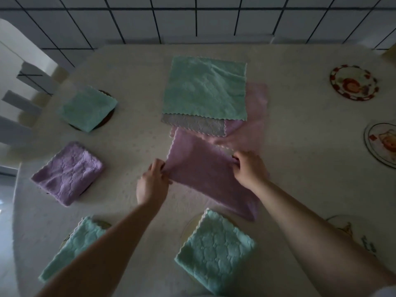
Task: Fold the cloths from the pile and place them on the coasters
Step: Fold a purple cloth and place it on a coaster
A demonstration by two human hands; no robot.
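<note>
Purple cloth (pixel 205 176) half-folded on table (pixel 300 168), stretched between hands. Left hand (pixel 152 181) pinches its left edge, right hand (pixel 248 168) its right edge. Soft, light, limp microfibre; likely sags unless gripped at corners. Pile (pixel 203 91) beyond hands.

Coasters under the folded cloths (pixel 68 173) mostly hidden; right-edge coaster (pixel 383 144) cut off.
</note>
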